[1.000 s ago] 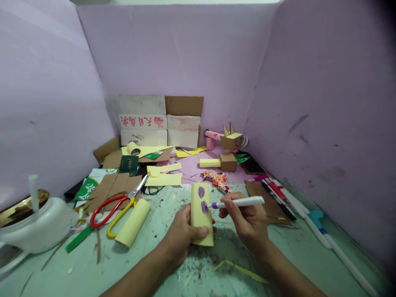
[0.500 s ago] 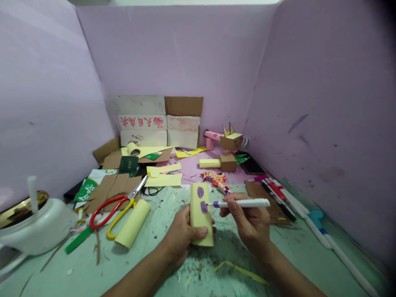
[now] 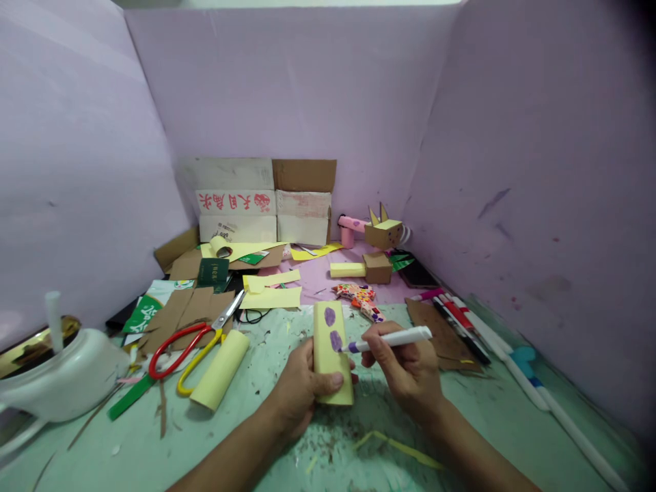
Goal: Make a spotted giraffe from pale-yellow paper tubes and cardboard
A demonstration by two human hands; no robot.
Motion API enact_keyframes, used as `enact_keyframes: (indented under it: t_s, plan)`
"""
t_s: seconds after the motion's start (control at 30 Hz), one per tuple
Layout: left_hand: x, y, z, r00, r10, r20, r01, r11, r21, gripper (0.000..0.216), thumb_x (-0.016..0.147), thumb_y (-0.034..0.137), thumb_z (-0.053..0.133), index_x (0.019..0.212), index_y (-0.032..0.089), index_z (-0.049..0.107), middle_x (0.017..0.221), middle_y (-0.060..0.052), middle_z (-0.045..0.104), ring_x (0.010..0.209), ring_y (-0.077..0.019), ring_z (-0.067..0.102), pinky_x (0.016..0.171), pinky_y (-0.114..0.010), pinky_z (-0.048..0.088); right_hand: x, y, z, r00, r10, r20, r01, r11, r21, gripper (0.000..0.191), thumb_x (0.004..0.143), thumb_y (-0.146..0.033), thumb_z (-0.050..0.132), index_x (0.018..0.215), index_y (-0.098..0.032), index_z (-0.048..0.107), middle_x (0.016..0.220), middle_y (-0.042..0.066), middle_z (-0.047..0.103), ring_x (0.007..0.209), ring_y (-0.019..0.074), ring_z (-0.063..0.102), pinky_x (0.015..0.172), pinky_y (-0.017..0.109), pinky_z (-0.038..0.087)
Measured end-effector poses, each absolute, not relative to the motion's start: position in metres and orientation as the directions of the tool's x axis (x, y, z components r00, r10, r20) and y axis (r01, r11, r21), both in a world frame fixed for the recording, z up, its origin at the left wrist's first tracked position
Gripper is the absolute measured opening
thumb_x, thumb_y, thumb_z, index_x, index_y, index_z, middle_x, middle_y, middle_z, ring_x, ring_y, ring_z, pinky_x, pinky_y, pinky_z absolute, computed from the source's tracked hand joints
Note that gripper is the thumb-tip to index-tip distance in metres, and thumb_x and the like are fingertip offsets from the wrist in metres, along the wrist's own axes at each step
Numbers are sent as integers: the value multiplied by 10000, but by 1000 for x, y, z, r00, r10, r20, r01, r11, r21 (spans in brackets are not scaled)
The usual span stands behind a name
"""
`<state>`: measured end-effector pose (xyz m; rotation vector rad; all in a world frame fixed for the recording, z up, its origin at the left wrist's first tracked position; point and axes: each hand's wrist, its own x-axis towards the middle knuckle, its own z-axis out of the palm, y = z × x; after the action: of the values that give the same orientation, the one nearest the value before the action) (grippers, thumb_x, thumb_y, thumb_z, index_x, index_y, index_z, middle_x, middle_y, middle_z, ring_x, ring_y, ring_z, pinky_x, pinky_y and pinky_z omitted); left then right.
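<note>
My left hand (image 3: 302,383) is closed round the lower part of a yellow paper tube (image 3: 325,362), its thumb across the front. Two purple spots show on the tube's face, one above the other. A white marker with a purple tip (image 3: 397,338) is pinched in my right hand (image 3: 410,376), and its tip meets the lower spot's bottom right edge. Beyond the tube lies a scrap of flower-patterned material (image 3: 356,295). A second yellow tube (image 3: 221,371) rests on the table to the left, beside scissors (image 3: 197,342) with red and yellow handles.
A white pot-like vessel (image 3: 66,376) stands at far left. Cardboard pieces (image 3: 177,318) and yellow paper strips (image 3: 271,298) lie behind. Several markers (image 3: 461,318) lie at right. At the back are a cardboard box (image 3: 378,268) with a yellow tube and a pink figure (image 3: 353,225).
The marker tip has moved slightly down along the lower purple spot, and its rear end now tilts up more and sits further left. The lower spot looks longer.
</note>
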<state>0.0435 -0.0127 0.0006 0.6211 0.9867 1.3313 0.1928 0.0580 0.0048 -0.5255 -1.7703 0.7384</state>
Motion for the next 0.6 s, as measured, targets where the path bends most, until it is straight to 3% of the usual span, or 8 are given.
enact_keyframes:
  t_s: [0.6]
  plan:
    - [44, -13, 6, -58, 971, -233, -494, 175, 851, 634, 432, 204, 857, 1000, 116, 588, 854, -94, 718, 696, -192, 645, 625, -283, 510, 194, 57, 12, -272, 693, 668, 58, 705, -707, 179, 901, -268, 552, 769, -165, 616, 506, -1, 624, 408, 133, 598, 395, 223, 450]
